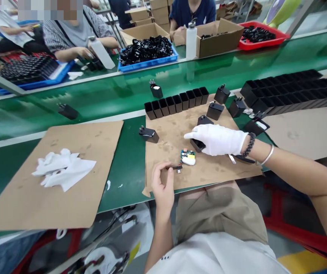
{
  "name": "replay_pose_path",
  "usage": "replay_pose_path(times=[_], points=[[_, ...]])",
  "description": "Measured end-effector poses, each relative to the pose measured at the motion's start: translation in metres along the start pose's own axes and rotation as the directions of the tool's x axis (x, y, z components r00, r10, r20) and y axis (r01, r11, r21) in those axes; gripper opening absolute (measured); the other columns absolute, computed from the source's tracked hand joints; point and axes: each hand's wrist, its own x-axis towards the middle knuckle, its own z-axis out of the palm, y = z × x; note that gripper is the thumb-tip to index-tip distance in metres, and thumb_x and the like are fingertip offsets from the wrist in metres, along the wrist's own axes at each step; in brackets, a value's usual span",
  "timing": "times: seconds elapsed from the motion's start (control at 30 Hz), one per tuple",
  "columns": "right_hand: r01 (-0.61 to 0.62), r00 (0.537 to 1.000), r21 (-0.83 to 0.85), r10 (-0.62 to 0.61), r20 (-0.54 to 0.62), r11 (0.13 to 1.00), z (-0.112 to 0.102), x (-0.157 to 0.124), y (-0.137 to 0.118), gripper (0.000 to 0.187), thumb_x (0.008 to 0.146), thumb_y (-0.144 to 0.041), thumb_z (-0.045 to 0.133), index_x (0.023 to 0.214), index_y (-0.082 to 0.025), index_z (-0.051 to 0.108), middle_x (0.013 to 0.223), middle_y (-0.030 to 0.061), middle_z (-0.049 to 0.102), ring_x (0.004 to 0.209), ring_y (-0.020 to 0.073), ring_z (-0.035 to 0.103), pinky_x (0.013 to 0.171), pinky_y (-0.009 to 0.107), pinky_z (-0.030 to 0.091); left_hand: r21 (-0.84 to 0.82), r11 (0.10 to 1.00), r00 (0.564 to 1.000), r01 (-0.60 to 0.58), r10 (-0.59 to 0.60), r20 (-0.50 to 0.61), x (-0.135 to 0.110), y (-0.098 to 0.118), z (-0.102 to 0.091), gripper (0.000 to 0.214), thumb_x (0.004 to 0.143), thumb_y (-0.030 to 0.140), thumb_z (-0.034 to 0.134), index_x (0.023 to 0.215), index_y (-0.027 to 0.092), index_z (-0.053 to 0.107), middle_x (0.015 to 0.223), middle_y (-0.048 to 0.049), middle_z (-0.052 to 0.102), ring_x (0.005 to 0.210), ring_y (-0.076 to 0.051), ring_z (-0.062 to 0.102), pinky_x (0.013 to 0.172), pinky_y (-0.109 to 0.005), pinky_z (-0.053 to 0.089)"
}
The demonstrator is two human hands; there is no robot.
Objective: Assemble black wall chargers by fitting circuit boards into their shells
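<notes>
My right hand [219, 140], in a white glove, wraps over a black plastic housing [198, 146] lying on the cardboard, its index finger stretched out to the left. Just behind it lies another black housing [204, 120]. My bare left hand [163, 182] pinches a small flat black part [176, 167] between thumb and fingers. Beside that part, a small circuit board [187, 156] with yellow and white components rests on the cardboard, and short wires appear to run between them. Under my right wrist lies a dark, thin tool [245, 159], partly hidden.
A row of open black housings [176, 104] stands behind the cardboard sheet [169, 133]. More stacked housings [291, 91] are at right. Plug-ended adapters [149, 134] lie around. White gloves [63, 167] lie on the left cardboard. Across the belt are co-workers, a blue tray [149, 65] and a red tray [279, 37].
</notes>
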Motion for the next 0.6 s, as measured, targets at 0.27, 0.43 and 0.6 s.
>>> replay_pose_path(times=[0.27,0.43,0.6], points=[[0.210,0.933,0.066,-0.179,-0.313,0.975,0.021,-0.034,-0.030,0.061,0.089,-0.001,0.050,0.145,-0.023,0.056,0.147,0.0136,0.058,0.126,0.0298,0.061,0.097,0.043,0.055,0.266,0.959,0.993,-0.093,0.068,0.099,-0.005,0.016,-0.002,0.027,0.096,0.025,0.067,0.122,0.023,0.064,0.123,-0.0097,0.067,0.121,-0.023,0.063,0.107,-0.040,0.051],[0.313,0.943,-0.061,-0.317,-0.097,0.948,0.033,-0.012,-0.059,0.047,0.093,-0.002,0.047,0.138,-0.009,0.059,0.132,0.0198,0.065,0.123,0.0304,0.063,0.108,0.047,0.048,0.128,0.978,0.984,-0.162,0.169,-0.049,-0.009,0.038,-0.004,0.016,0.098,0.023,0.064,0.113,0.025,0.070,0.111,-0.0055,0.070,0.112,-0.020,0.066,0.105,-0.038,0.052],[0.366,0.931,-0.121,-0.360,0.066,0.923,0.021,0.011,-0.057,0.026,0.093,-0.004,0.048,0.106,-0.008,0.070,0.104,0.0150,0.071,0.107,0.0283,0.068,0.113,0.048,0.038,0.083,0.994,0.997,-0.077,0.077,-0.001,-0.032,0.103,-0.031,0.049,0.085,0.082,0.053,0.084,0.037,0.070,0.080,-0.0045,0.061,0.088,-0.025,0.067,0.084,-0.045,0.064]])
